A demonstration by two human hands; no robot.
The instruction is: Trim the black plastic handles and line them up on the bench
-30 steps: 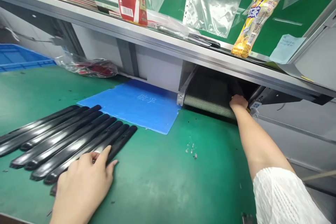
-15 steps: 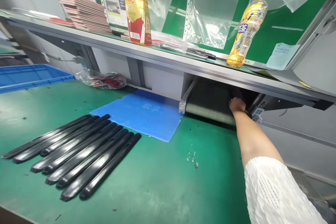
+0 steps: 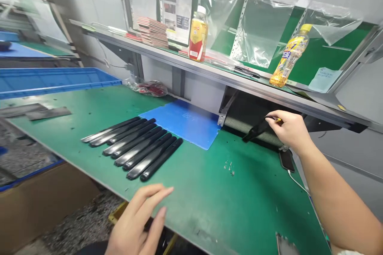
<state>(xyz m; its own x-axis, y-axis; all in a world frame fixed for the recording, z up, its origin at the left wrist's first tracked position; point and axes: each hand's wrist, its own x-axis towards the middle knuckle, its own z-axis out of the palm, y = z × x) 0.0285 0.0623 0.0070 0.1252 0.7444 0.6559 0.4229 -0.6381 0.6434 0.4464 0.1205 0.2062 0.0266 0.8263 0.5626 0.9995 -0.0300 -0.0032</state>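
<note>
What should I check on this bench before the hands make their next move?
1. Right hand has a grip on the black piece: ok, pinched between fingers.
2. Left hand free: ok, it looks open, with nothing visible in it.
3. Black strips side by side: ok, in a slanting row.
4. Green tabletop free of debris: not ok, pale flecks show.
5. Black piece undamaged: cannot tell, blurred.

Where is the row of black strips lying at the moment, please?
In the head view, the row of black strips lies left of centre on the green table, its far ends by the blue sheet, just beyond the left hand.
</note>
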